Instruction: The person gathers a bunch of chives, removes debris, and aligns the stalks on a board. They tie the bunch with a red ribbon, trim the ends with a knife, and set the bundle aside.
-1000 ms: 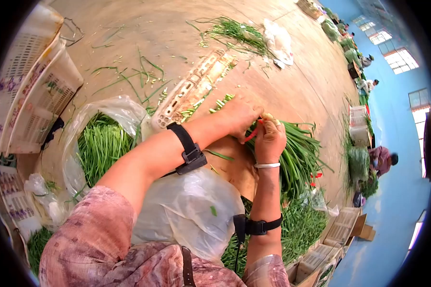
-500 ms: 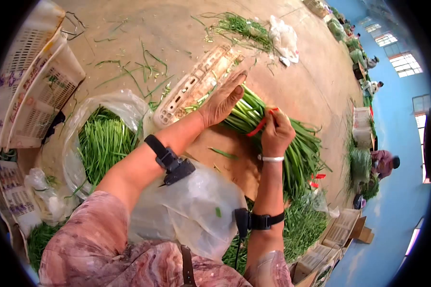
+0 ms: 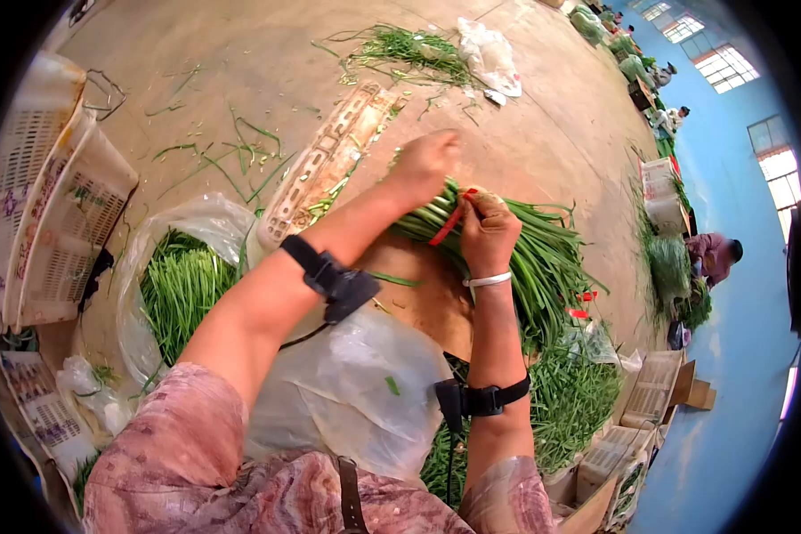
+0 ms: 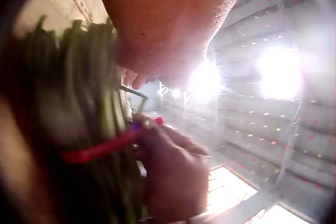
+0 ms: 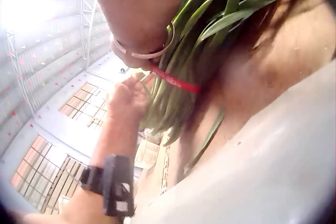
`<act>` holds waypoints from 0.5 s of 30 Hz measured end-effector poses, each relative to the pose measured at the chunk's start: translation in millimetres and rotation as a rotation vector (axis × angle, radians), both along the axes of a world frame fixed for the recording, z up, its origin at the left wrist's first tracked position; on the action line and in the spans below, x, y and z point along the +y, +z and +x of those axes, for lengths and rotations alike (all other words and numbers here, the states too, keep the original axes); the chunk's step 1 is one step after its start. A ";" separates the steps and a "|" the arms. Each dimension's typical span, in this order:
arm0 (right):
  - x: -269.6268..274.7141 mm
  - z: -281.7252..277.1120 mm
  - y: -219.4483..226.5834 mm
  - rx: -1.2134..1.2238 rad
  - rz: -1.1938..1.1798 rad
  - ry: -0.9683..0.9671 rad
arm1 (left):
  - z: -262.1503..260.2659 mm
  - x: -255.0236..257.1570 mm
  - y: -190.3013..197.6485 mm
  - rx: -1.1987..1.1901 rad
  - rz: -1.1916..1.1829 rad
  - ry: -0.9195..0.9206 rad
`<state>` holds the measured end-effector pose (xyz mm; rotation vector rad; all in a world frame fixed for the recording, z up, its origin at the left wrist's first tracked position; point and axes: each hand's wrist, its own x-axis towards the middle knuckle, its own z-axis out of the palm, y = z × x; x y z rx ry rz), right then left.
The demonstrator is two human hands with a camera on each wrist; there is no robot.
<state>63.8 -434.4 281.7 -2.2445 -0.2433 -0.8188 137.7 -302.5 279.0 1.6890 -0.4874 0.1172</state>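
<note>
A thick bundle of long green leafy stalks (image 3: pixel 543 258), like garlic chives, lies across a brown board (image 3: pixel 432 307) with its pale ends toward the left hand. Red tape (image 3: pixel 447 227) rings the bundle. My right hand (image 3: pixel 491 236), a white bracelet at its wrist, pinches the upper end of the tape. Over the pale ends, my left hand (image 3: pixel 427 167) is raised with fingers curled. In the right wrist view a thin green stalk (image 5: pixel 146 88) runs from the left fingertips to the bundle; the fingers seem to pinch it.
A dirty white plastic crate (image 3: pixel 316 165) lies beyond the bundle. At left, cut greens (image 3: pixel 187 298) fill a clear bag near stacked white crates (image 3: pixel 71 214). Plastic sheeting (image 3: pixel 356 383) covers the lap. Loose greens (image 3: pixel 570 409) lie at right; people work along the blue wall (image 3: pixel 730 356).
My left hand first left the tape and spread flat by the pale ends; now it is curled and raised over them. The right hand keeps its pinch on the tape throughout.
</note>
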 end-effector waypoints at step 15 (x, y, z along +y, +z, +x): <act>-6.4 2.5 16.0 0.132 -0.282 -0.005 | -13.7 6.8 -30.7 -0.447 0.457 -0.099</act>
